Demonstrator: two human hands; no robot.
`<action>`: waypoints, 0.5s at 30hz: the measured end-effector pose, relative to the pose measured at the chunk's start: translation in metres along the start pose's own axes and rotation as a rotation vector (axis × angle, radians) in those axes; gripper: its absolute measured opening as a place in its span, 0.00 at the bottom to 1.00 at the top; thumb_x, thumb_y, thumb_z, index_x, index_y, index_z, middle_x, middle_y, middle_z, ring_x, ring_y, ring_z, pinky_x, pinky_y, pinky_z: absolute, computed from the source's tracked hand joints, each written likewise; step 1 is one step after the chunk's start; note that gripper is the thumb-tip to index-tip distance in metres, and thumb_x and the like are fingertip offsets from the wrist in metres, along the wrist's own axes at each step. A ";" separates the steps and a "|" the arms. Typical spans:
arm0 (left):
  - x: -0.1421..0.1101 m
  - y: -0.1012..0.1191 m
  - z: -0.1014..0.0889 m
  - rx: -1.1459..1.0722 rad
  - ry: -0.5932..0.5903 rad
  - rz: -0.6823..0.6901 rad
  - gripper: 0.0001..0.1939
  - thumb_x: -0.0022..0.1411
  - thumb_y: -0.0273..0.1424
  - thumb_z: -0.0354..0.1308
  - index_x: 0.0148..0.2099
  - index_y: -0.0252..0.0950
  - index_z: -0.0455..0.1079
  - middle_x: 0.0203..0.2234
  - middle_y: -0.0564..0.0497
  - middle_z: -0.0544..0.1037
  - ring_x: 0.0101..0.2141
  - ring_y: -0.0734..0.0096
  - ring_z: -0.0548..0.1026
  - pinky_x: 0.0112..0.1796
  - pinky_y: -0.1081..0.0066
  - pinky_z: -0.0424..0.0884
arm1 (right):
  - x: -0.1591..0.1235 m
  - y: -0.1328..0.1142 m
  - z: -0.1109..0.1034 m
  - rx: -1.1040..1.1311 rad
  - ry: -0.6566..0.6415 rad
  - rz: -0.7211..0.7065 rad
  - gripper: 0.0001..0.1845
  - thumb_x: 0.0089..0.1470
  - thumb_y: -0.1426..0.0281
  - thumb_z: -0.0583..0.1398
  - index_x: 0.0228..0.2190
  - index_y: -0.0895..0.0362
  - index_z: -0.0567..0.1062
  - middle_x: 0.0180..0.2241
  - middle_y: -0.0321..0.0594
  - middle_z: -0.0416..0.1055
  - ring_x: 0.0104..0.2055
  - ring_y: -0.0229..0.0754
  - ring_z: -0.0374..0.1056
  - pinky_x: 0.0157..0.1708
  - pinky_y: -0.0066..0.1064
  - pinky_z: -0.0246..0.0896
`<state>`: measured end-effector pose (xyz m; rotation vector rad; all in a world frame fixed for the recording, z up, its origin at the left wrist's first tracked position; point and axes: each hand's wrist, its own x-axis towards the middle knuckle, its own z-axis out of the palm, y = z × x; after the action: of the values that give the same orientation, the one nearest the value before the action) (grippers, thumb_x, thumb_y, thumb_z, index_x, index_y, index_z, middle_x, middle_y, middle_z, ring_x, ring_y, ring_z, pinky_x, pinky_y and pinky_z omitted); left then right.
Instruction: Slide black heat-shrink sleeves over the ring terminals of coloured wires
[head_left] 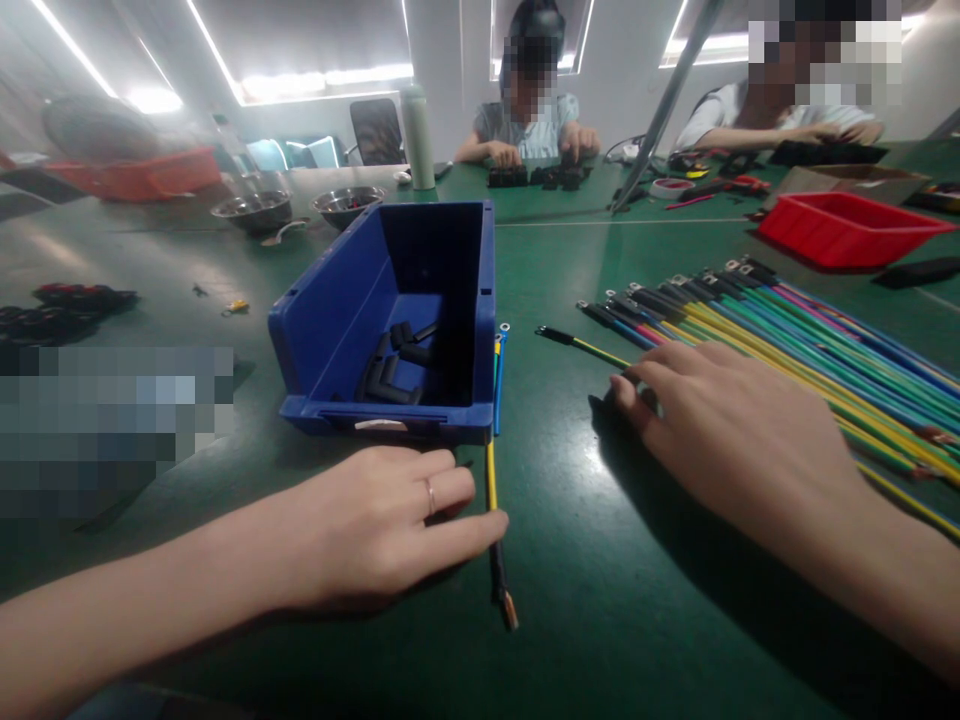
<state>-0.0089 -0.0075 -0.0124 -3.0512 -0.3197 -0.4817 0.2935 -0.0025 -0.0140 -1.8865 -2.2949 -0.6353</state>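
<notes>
My left hand point(390, 525) rests on the green table just in front of a blue bin point(337, 310), its fingers curled and pressing on a yellow-green wire point(491, 480) with a black sleeve and copper end. A blue wire point(499, 380) lies beside it along the bin's right wall. Several short black sleeves point(394, 370) lie inside the bin. My right hand point(712, 420) lies palm down, fingers stretched, on the near edge of a fan of coloured wires point(787, 330), its fingertips by a single yellow wire point(581, 345).
A red tray point(847, 230) stands at the back right. Two steel bowls point(300, 208) and a pale green bottle point(418, 135) are behind the bin. Black parts point(60, 310) lie at the left. Two other people work at the far side of the table.
</notes>
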 end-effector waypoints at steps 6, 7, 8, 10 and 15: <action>0.000 0.001 0.000 0.014 0.000 -0.001 0.15 0.75 0.23 0.43 0.55 0.33 0.67 0.34 0.48 0.76 0.29 0.68 0.69 0.27 0.67 0.65 | 0.004 0.008 0.004 -0.003 -0.019 0.004 0.30 0.68 0.56 0.45 0.28 0.58 0.78 0.36 0.48 0.75 0.37 0.46 0.65 0.35 0.36 0.50; 0.000 0.001 0.000 0.020 -0.003 0.000 0.14 0.75 0.23 0.43 0.55 0.33 0.67 0.34 0.48 0.76 0.29 0.68 0.69 0.27 0.67 0.65 | 0.004 0.009 0.005 -0.006 -0.020 -0.002 0.30 0.68 0.56 0.44 0.28 0.58 0.77 0.37 0.49 0.75 0.37 0.47 0.66 0.36 0.37 0.51; 0.001 0.001 0.000 0.026 -0.008 0.002 0.14 0.75 0.23 0.43 0.55 0.33 0.67 0.34 0.48 0.76 0.28 0.69 0.69 0.27 0.67 0.65 | 0.005 0.010 0.006 -0.008 -0.019 -0.009 0.30 0.68 0.56 0.44 0.29 0.58 0.77 0.38 0.49 0.75 0.38 0.49 0.66 0.37 0.39 0.52; 0.001 0.001 -0.001 0.039 -0.019 0.002 0.15 0.75 0.24 0.43 0.55 0.34 0.68 0.33 0.49 0.75 0.28 0.69 0.70 0.26 0.68 0.64 | 0.005 0.011 0.007 -0.013 -0.021 -0.012 0.30 0.68 0.55 0.44 0.29 0.57 0.77 0.38 0.50 0.74 0.38 0.50 0.66 0.38 0.40 0.53; 0.000 0.001 -0.001 0.041 -0.025 0.000 0.15 0.75 0.23 0.43 0.56 0.33 0.68 0.34 0.48 0.75 0.29 0.69 0.70 0.27 0.67 0.65 | 0.003 0.013 0.009 -0.020 0.006 -0.010 0.31 0.66 0.53 0.44 0.32 0.56 0.79 0.36 0.51 0.72 0.34 0.47 0.63 0.36 0.39 0.51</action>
<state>-0.0095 -0.0084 -0.0114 -3.0198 -0.3270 -0.4321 0.3065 0.0058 -0.0179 -1.8804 -2.3039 -0.6669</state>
